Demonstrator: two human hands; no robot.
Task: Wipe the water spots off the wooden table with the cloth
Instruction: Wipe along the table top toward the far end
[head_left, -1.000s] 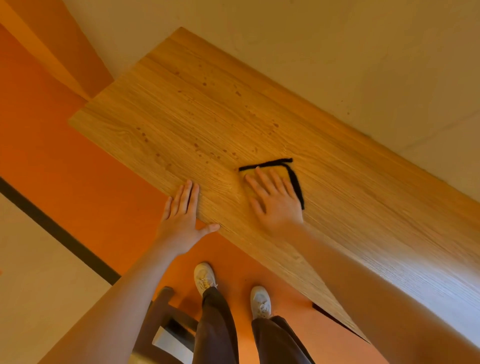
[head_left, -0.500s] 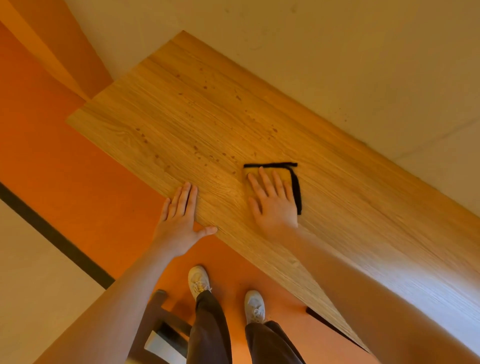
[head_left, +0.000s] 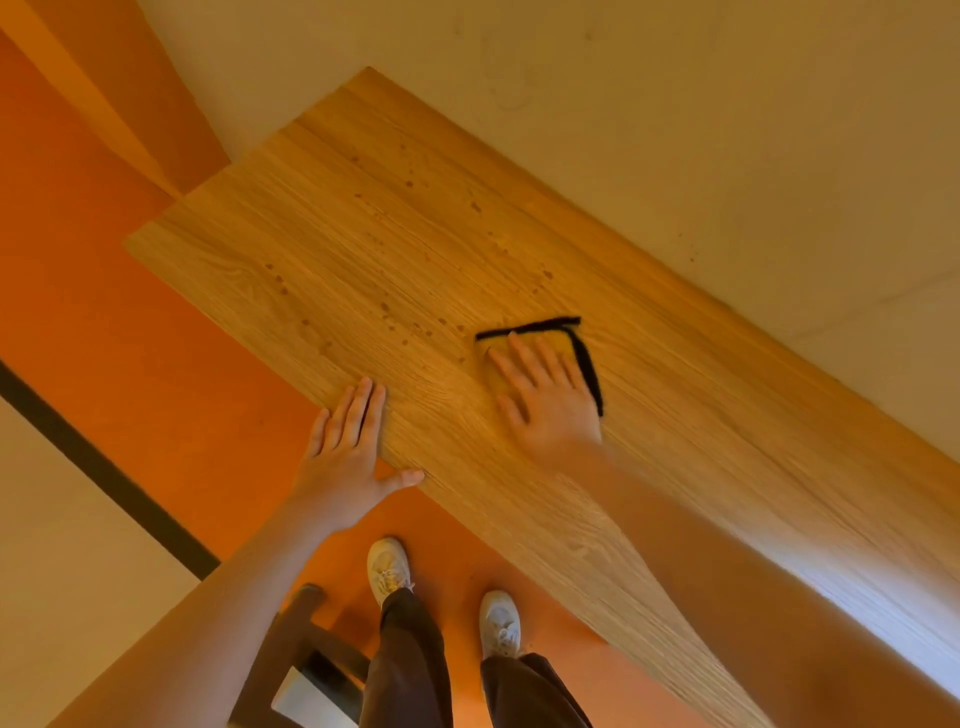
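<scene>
The wooden table (head_left: 701, 415) runs diagonally against a pale wall. Several dark water spots (head_left: 387, 309) dot its left and middle part. My right hand (head_left: 545, 400) lies flat, fingers spread, pressing a yellow cloth with a black border (head_left: 587, 364) onto the tabletop; most of the cloth is hidden under the hand. My left hand (head_left: 348, 441) rests flat and open on the near edge of the table, thumb out along the edge, holding nothing.
The floor below is orange (head_left: 156, 389) with a dark stripe (head_left: 104, 467). A dark wooden stool or chair (head_left: 296, 654) stands just left of my legs and white shoes (head_left: 389, 566). The wall (head_left: 727, 130) borders the table's far side.
My right hand has slid the cloth slightly to the right along the table and away from the spots. My left hand stays on the table edge.
</scene>
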